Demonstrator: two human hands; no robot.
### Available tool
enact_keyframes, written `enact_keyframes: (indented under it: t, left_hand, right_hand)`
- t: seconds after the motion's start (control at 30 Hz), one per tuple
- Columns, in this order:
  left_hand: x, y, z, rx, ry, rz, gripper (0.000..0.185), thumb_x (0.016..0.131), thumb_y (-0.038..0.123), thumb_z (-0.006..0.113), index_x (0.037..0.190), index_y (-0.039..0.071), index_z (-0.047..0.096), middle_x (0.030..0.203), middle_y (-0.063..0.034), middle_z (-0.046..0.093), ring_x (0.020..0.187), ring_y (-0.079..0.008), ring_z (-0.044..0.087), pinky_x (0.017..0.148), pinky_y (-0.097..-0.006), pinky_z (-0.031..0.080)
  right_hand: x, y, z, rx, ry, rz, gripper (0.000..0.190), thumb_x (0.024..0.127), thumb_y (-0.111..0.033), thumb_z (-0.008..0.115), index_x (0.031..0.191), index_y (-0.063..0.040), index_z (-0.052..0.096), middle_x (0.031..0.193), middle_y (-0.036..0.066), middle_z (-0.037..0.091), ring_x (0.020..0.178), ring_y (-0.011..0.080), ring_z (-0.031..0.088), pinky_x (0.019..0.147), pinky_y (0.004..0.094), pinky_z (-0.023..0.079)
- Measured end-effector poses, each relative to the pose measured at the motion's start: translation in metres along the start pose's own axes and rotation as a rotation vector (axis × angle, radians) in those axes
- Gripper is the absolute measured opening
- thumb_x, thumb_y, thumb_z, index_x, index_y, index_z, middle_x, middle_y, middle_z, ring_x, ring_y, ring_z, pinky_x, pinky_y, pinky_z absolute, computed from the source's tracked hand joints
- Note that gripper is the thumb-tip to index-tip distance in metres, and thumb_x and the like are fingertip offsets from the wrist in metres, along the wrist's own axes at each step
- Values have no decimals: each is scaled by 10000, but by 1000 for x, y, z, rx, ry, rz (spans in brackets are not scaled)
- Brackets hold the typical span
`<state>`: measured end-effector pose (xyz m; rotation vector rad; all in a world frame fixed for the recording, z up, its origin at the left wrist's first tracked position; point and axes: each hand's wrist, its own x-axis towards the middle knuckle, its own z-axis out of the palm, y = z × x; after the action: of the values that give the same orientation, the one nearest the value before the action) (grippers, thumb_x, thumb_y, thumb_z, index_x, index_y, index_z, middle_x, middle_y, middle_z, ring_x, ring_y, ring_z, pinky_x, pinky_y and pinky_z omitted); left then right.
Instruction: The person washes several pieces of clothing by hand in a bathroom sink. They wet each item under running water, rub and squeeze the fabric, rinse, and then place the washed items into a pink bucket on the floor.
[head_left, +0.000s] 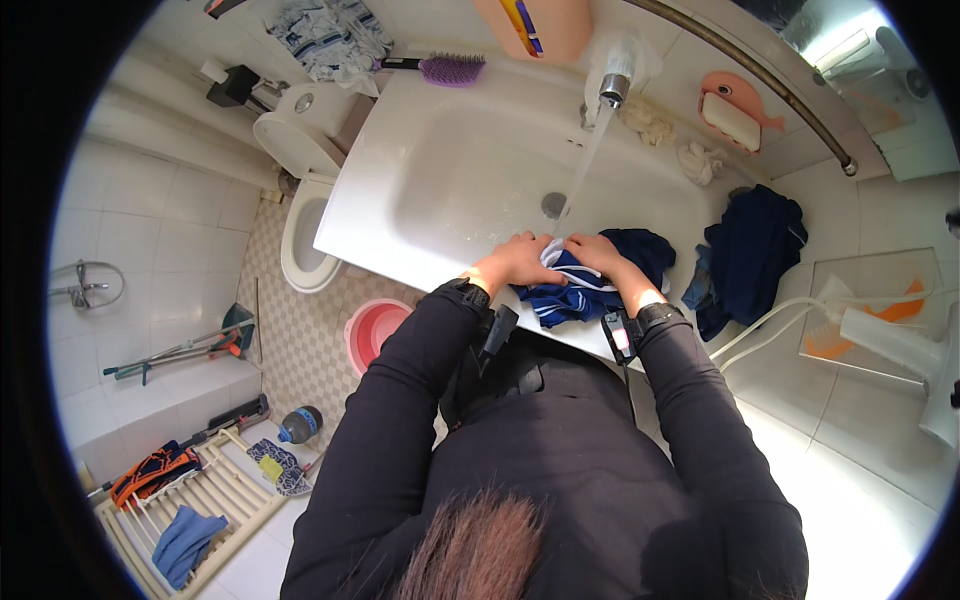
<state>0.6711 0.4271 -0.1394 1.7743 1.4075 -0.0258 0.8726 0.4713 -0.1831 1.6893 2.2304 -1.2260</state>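
A blue garment with white trim (577, 292) lies bunched over the front rim of the white washbasin (442, 262). Both hands are on it: my left hand (517, 261) grips its left side by the white edging, and my right hand (598, 255) holds it from the right. Water runs from the chrome faucet (614, 88) in a slanting stream, landing near the drain (555, 205) just beyond my fingers. Part of the dark blue cloth spreads into the bowl past my right hand. My fingertips are partly hidden in the folds.
More dark blue clothing (754, 244) is heaped on the basin's right end. A purple hairbrush (452, 69) rests at the back left. Below the left edge stands a pink basin (375, 330), near the toilet (307, 240). A fish-shaped soap holder (731, 109) hangs on the wall; a hair dryer (892, 337) is at right.
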Motion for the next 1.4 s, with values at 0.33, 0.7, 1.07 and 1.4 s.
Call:
enact_keyframes:
  t: [0.33,0.7,1.07,1.4]
  left_hand:
    - [-2,2,2,30,18,-26,875,660,642,725,1366,169,516,1231,-239,550,1197,-414,512,1001,-463,433]
    - [-2,3,0,45,0,-50,883,670,652,713,1379,173,497,1289,-235,519,1246,-418,470,1030,-468,410]
    - [-1,3,0,49,-4,-40,883,672,655,711,1378,169,497,1280,-245,519,1226,-432,485,1021,-477,416]
    - [-1,1,2,19,11,-34,890,674,660,708,1374,151,501,1290,-243,519,1229,-428,484,1024,-481,415]
  right_hand:
    - [35,-10,-4,330,113,-62,328,811,-325,643,940,-34,722,887,169,711,846,308,678,774,389,514]
    - [65,-2,11,479,225,48,144,777,-100,678,893,-22,713,744,58,662,654,139,626,594,285,486]
    - [45,-22,-8,494,215,-29,189,752,-81,672,925,-11,701,737,53,645,645,140,615,589,285,486]
    - [32,-33,-17,786,133,3,181,771,-24,638,938,4,701,742,78,666,650,141,631,566,292,489]
